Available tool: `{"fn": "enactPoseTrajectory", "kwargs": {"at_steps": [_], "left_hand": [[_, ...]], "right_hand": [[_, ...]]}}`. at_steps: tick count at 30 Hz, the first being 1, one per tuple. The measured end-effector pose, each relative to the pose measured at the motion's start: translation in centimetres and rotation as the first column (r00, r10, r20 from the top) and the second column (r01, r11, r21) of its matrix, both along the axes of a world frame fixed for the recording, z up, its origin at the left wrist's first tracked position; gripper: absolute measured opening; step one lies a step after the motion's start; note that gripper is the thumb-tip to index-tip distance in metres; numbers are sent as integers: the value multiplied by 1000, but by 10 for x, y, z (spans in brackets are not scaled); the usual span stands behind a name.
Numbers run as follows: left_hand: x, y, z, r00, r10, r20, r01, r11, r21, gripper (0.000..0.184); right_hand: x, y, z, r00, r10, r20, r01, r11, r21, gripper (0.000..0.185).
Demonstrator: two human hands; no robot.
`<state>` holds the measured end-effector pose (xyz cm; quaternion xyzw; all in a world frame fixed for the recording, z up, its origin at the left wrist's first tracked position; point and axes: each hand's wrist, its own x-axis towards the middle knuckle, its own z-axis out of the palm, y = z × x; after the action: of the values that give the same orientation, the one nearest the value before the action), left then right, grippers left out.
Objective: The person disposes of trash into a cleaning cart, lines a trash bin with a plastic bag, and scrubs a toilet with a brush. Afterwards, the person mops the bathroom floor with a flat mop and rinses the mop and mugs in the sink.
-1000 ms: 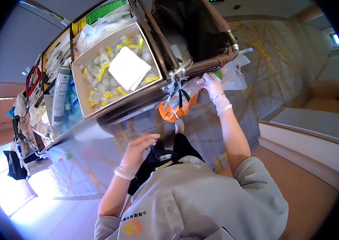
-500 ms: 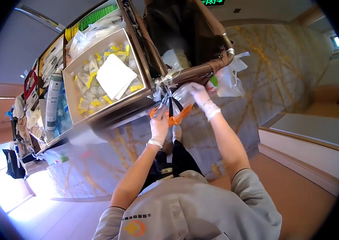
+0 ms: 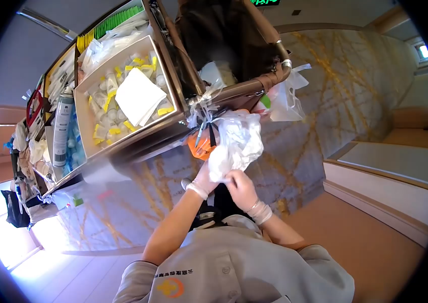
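A crumpled white plastic bag [image 3: 244, 139] spreads upward from my two gloved hands, in front of the cart's end. My right hand [image 3: 242, 192] is closed, its fingertips pinching the bag's lower edge. Close beside it, my left hand [image 3: 205, 181] grips the same bag from the left, with its fingers partly hidden behind the plastic. An orange bag [image 3: 201, 145] with black straps hangs just above my left hand. Clear plastic [image 3: 205, 110] is tied at the cart's corner above it.
The cart's white box [image 3: 80, 123] holds several small yellow-capped bottles with white paper [image 3: 140, 96] on top. A spray can [image 3: 63, 129] stands left of it. A brown cart bag [image 3: 229, 38] is at the back. Another white bag [image 3: 288, 98] hangs right, before a marbled wall [image 3: 335, 101].
Both hands have moved down toward my body, the right also inward to the left. The white bag is now bunched up in view between them and the cart.
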<state>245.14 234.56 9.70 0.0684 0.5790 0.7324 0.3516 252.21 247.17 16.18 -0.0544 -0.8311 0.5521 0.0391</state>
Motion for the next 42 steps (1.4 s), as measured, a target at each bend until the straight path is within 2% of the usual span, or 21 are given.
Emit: {"fn": "enactPoseTrajectory", "kwargs": {"at_steps": [1, 2, 5, 7, 8, 11, 13, 15, 18, 21, 23, 25, 27, 30, 32, 33, 35, 36, 39, 41, 42], "left_hand": [[4, 1, -1, 863, 54, 503, -239, 920, 310, 39], [9, -1, -6, 861, 52, 505, -239, 919, 313, 39], [8, -20, -14, 894, 123, 432, -279, 906, 319, 30], [0, -27, 23, 981, 51, -188, -131, 888, -441, 22], [2, -23, 36, 867, 332, 372, -315, 943, -107, 22], [5, -42, 63, 967, 254, 18, -238, 928, -287, 18], [7, -48, 97, 954, 299, 11, -281, 909, -307, 20], [13, -60, 111, 937, 350, -8, -346, 921, -180, 22], [19, -79, 139, 729, 306, 613, -567, 771, 289, 44], [33, -108, 158, 645, 263, 718, -672, 642, 368, 44], [53, -137, 147, 849, 402, 344, -477, 863, 168, 43], [65, -159, 148, 743, 444, 501, -593, 784, 184, 36], [77, -187, 150, 612, 329, 719, -697, 654, 295, 37], [103, -231, 157, 601, 345, 721, -733, 597, 326, 43], [122, -249, 162, 591, 467, 658, -769, 572, 285, 45], [134, -260, 151, 588, 469, 660, -774, 564, 289, 45], [158, -282, 120, 772, 621, 134, -636, 748, 190, 47], [164, -283, 135, 705, 582, 405, -703, 648, 293, 46], [191, -312, 127, 634, 562, 532, -766, 549, 333, 43], [214, -335, 109, 673, 529, 517, -739, 518, 431, 41], [222, -342, 110, 735, 654, 178, -674, 680, 287, 42]], "right_hand": [[4, -1, -3, 999, 37, -33, -35, 997, 62, 11], [0, -2, 14, 997, 63, 53, -64, 998, 9, 13], [-2, -2, 13, 985, 159, -70, -151, 983, 107, 13], [-12, 5, 36, 986, 130, -108, -118, 986, 116, 15], [-17, 11, 46, 996, 84, -12, -82, 993, 87, 17], [-34, 29, 66, 974, 194, 116, -204, 976, 82, 28], [-49, 29, 85, 949, 293, -115, -274, 949, 153, 45], [-48, 20, 63, 921, 383, -65, -365, 911, 190, 72], [-38, -34, 60, 833, 549, 70, -377, 656, -654, 86], [-27, -79, 75, 804, 577, -144, -593, 796, -119, 81], [-19, -99, 86, 797, 571, -197, -558, 821, 121, 67], [-14, -110, 86, 651, 738, -176, -751, 593, -290, 45], [-8, -118, 81, 585, 809, -55, -525, 326, -786, 26], [3, -145, 82, 618, 772, 149, -182, 324, -928, 21], [18, -185, 96, 890, 429, 153, -334, 842, -423, 19], [26, -208, 98, 886, 436, 155, -342, 842, -418, 19], [41, -252, 100, 825, 425, -372, -413, 903, 114, 21], [48, -267, 87, 809, 427, -404, -423, 900, 105, 15], [64, -296, 72, 884, 344, -316, -388, 918, -87, 7], [76, -303, 78, 906, 378, -192, -411, 893, -180, 7], [81, -306, 79, 917, 397, -37, -387, 865, -320, 8]]}}
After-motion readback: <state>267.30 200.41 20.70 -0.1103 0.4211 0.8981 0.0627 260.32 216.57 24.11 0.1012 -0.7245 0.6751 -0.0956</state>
